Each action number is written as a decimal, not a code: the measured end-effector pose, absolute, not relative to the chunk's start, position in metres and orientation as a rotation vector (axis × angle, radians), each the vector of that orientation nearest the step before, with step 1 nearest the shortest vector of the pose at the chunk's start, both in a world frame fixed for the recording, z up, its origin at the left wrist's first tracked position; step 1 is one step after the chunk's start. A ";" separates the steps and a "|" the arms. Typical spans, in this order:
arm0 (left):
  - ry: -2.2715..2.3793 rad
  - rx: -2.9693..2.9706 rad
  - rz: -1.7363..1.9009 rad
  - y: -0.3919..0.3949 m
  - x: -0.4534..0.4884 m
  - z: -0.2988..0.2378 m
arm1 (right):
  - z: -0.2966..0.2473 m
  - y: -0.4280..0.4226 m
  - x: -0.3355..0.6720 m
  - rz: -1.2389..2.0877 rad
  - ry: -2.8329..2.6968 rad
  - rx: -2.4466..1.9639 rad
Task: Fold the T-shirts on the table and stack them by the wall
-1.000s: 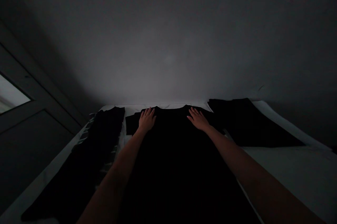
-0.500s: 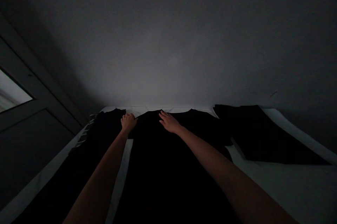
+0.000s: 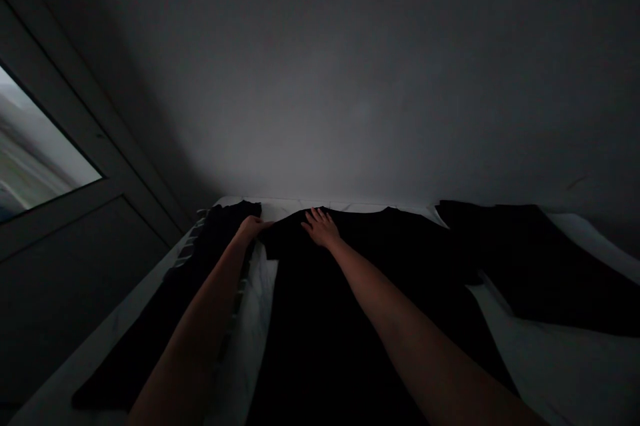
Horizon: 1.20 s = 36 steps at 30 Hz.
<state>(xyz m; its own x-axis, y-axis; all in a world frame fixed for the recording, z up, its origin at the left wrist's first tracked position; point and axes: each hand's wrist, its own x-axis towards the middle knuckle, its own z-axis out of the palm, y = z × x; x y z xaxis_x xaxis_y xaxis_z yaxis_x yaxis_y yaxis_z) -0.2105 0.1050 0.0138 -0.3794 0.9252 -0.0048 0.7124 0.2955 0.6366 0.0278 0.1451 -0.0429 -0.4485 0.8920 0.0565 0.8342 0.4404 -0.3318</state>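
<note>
Window glass (image 3: 40, 146) shows pale in a dark grey door frame (image 3: 107, 146) at the far left of my feed, well left of the black short-sleeved T-shirt (image 3: 360, 319) that I am using as my reference point. Just left of that shirt, a long black garment with pale striped trim (image 3: 150, 333) lies lengthwise on the bed, with my operator's left forearm crossing over it. A strip of white bedsheet (image 3: 257, 319) shows between the two garments.

At the shirt's upper left edge, the left hand (image 3: 253, 227) has its fingers drawn together and reaches onto the shirt's left sleeve. In this dim picture I cannot tell whether it is pinching the cloth or only touching it. The right hand (image 3: 321, 227) lies on the shirt's upper chest, just left of the neckline, with its fingers spread and pressed flat on the fabric.

The shirt itself lies flat on the bed, collar toward the grey wall (image 3: 350, 79), and its lower part runs out of the bottom of my view. Just right of it, a black cloth (image 3: 535, 266) lies on the bed, its folds too dark to make out.
</note>
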 end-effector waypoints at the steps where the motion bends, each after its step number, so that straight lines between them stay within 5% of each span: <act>1: 2.195 1.459 0.764 0.105 -0.209 0.012 | -0.042 0.144 0.027 0.373 -2.473 -1.522; 9: 2.461 1.493 0.822 0.073 -0.150 -0.002 | -0.038 0.137 0.025 0.355 -2.451 -1.575; 19: 2.889 1.911 0.176 0.060 -0.134 0.010 | -0.031 0.130 0.024 0.370 -2.379 -1.570; 27: 2.072 2.589 0.106 0.107 -0.094 -0.006 | -0.025 0.132 0.033 0.452 -2.300 -1.474; 36: 2.172 2.550 -0.036 0.107 -0.096 -0.022 | 0.002 0.117 0.065 0.362 -2.152 -1.472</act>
<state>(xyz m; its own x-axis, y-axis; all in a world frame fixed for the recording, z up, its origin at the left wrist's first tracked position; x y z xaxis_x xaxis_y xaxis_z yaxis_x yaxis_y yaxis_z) -0.0960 0.1065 -0.0215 0.1682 0.9787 0.1179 0.9743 -0.1468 -0.1710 0.0652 0.1173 0.0022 -0.2874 0.9233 0.2547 0.7894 0.3790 -0.4830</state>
